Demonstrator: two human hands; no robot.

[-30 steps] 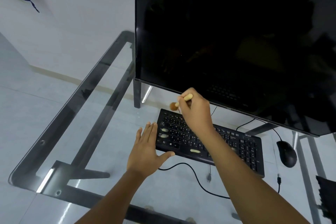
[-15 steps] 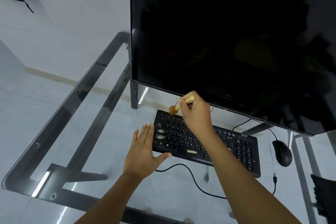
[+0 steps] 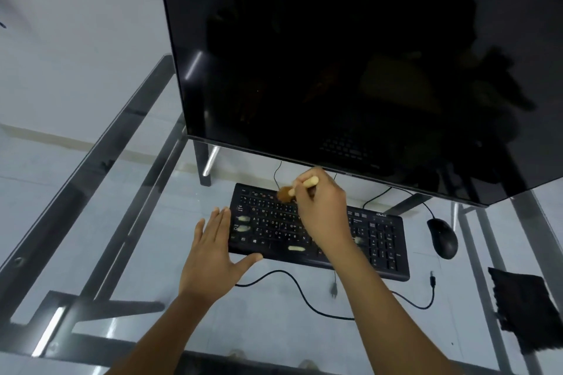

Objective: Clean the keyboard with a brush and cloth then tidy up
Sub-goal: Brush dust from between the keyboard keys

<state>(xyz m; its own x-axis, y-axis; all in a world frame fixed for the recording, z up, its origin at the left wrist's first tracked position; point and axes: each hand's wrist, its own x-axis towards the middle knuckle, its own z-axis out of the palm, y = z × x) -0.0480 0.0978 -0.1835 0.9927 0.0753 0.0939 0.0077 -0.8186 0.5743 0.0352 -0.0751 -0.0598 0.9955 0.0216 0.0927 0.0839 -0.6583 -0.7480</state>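
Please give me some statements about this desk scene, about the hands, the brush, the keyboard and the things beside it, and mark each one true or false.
1. The right hand holds the brush over the keyboard's top rows. True.
2. The left hand grips the cloth. False: it lies flat and open at the keyboard's left end; the cloth lies at the table's right edge.
3. The mouse lies right of the keyboard. True.
4. The monitor shows a bright picture. False: its screen is dark.
5. The brush bristles point toward the mouse. False: they point left, away from it.
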